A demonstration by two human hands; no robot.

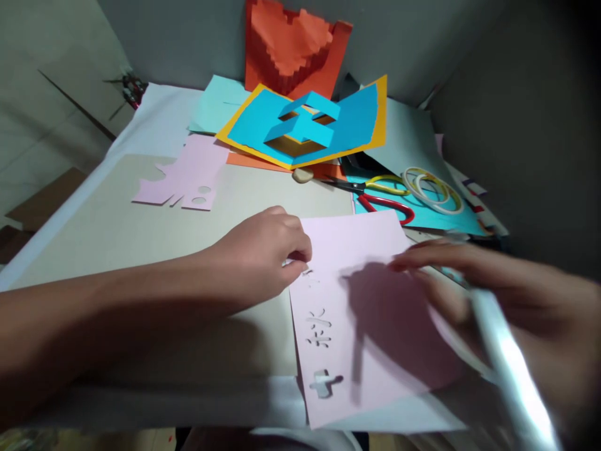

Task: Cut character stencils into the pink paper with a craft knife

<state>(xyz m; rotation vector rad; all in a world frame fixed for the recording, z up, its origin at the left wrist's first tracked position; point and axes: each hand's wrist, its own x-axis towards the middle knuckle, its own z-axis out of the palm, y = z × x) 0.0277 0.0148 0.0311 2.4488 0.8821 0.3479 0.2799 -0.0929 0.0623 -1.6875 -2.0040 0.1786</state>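
A pale pink sheet of paper [375, 244] lies in front of me, with cut-out character shapes [319, 329] down its left side. My left hand [267, 250] is closed at the sheet's upper left edge, thumb and forefinger pinching there by the topmost cut-out. Over the sheet's right side hovers my right hand [507, 300], blurred by motion and casting a shadow on the paper. It holds a silvery pen-shaped tool [509, 360], resting between thumb and hand with its end toward me; the blur hides the kind of tool.
Behind stand a blue-and-yellow pop-up card [357, 119] and a red heart pop-up card [291, 37]. Scissors [385, 197] and tape rolls [432, 188] lie at the right back. A cut pink scrap [197, 169] lies on the beige board [141, 244], near a small pale stone-like piece [303, 176].
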